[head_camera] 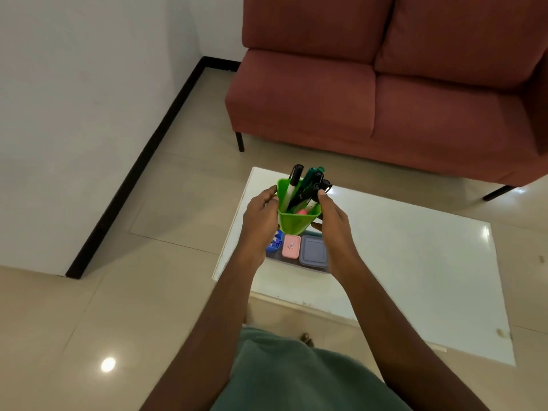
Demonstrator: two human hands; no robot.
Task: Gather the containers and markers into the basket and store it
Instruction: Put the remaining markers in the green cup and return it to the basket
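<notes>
A white table (pixel 415 262) is standing on the tiled floor (pixel 148 292), with a grey basket (pixel 308 269) sitting near its left edge.

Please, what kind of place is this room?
Most likely a living room in a home: a red sofa, a low white table in front of it, and a glossy tiled floor. The left hand and right hand hold a green cup of markers above the table.

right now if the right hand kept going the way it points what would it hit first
The right hand points forward and slightly left, straight into the cup it grips, with its thumb against the black marker caps. Those come first. Past them probably the table, though depth is unclear.
</notes>
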